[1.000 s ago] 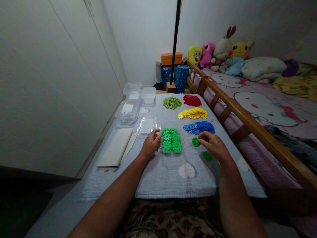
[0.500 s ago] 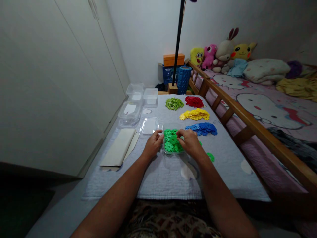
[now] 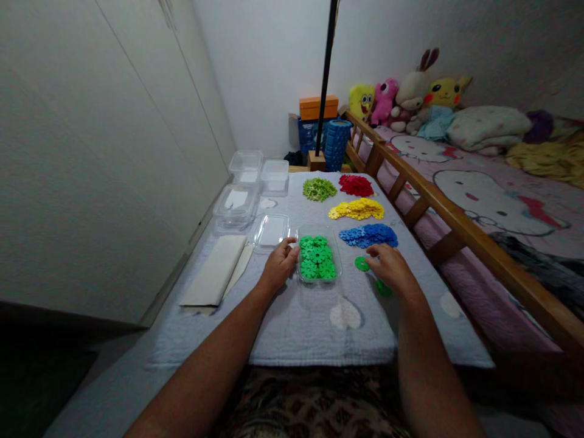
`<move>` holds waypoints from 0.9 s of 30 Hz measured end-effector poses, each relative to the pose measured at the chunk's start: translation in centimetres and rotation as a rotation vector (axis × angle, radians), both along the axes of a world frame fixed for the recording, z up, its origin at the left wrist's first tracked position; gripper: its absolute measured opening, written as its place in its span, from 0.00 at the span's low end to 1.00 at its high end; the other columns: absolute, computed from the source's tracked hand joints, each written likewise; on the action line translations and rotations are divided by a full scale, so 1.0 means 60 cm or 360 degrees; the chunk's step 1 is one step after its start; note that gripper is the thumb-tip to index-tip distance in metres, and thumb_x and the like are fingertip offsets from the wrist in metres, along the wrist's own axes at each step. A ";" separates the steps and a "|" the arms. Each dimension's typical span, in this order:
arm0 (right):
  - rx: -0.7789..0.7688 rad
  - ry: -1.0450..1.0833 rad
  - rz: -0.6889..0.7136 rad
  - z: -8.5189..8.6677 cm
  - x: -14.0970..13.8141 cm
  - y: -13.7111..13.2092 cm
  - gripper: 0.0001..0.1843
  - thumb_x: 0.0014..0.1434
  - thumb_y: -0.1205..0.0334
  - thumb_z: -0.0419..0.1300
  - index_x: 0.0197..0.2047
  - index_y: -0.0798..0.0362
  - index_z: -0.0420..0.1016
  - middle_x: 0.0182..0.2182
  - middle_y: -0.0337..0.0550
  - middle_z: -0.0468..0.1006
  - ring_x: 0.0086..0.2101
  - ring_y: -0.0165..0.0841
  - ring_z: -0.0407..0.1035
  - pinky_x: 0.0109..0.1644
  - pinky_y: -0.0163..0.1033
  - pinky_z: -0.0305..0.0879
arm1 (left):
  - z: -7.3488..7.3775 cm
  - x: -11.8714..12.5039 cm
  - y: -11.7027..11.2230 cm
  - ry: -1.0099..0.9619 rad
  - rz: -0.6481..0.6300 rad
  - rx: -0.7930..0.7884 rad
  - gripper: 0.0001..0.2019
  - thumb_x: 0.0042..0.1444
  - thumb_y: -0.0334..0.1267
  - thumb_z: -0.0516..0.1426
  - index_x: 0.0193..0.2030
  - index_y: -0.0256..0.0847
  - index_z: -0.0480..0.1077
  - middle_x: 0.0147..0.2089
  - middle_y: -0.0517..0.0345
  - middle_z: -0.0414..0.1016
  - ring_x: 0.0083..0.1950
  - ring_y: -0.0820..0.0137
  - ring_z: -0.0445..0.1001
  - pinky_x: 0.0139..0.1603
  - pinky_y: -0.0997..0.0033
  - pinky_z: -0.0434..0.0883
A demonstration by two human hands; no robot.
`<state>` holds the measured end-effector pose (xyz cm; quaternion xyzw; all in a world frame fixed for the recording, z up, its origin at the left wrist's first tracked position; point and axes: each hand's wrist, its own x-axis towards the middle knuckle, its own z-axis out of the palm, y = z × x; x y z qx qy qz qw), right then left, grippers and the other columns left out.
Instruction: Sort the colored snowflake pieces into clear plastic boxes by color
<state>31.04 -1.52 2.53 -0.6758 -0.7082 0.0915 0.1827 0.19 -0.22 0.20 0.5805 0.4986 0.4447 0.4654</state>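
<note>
A clear plastic container holds several bright green snowflake-shaped discs. At its left side, my left hand has curled fingers, thumb and fingertips on the rim. To the right of the container my right hand hovers low over the cloth, fingers apart and nothing visible between them. Its fingertips come close to one loose green disc; whether they touch it I cannot tell. Another green disc lies beneath the hand, partly hidden.
Blue, yellow, red and light green disc piles lie behind. On the left are a clear lid, stacked containers and folded cardboard. A wooden bed rail borders the right; a cabinet stands left.
My right hand has moved right, from above the container to the loose green discs. The disc it held now lies among those in the container. My left hand stays at the rim.
</note>
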 end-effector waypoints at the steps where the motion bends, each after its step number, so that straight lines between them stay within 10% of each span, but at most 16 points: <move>1: -0.0043 -0.0039 0.0013 -0.006 0.001 -0.001 0.08 0.56 0.62 0.61 0.40 0.52 0.78 0.38 0.50 0.78 0.41 0.42 0.70 0.46 0.44 0.60 | 0.000 0.000 0.000 0.0003 0.0008 -0.0007 0.23 0.61 0.54 0.53 0.56 0.41 0.66 0.25 0.69 0.63 0.21 0.77 0.61 0.23 0.77 0.62; 8: -0.0058 0.0066 0.0002 -0.023 -0.005 -0.001 0.06 0.49 0.62 0.63 0.31 0.50 0.69 0.31 0.42 0.74 0.35 0.37 0.67 0.39 0.39 0.57 | 0.002 0.001 -0.002 0.0029 0.0047 -0.0011 0.23 0.61 0.53 0.53 0.56 0.41 0.67 0.25 0.68 0.65 0.21 0.76 0.63 0.23 0.77 0.63; 20: 0.0135 0.0742 0.0115 0.087 -0.091 0.010 0.03 0.55 0.62 0.61 0.34 0.51 0.73 0.29 0.39 0.77 0.31 0.33 0.70 0.36 0.37 0.61 | 0.000 0.000 0.000 0.0006 0.0012 0.0000 0.22 0.61 0.53 0.53 0.56 0.40 0.66 0.26 0.68 0.63 0.21 0.77 0.62 0.23 0.77 0.61; 27: 0.0118 0.0629 0.0257 0.086 -0.173 0.058 0.04 0.55 0.70 0.61 0.33 0.52 0.73 0.28 0.39 0.77 0.31 0.33 0.71 0.38 0.36 0.61 | 0.005 0.001 -0.002 -0.0015 0.0042 -0.0007 0.23 0.60 0.54 0.55 0.55 0.40 0.68 0.24 0.68 0.64 0.21 0.76 0.62 0.23 0.76 0.61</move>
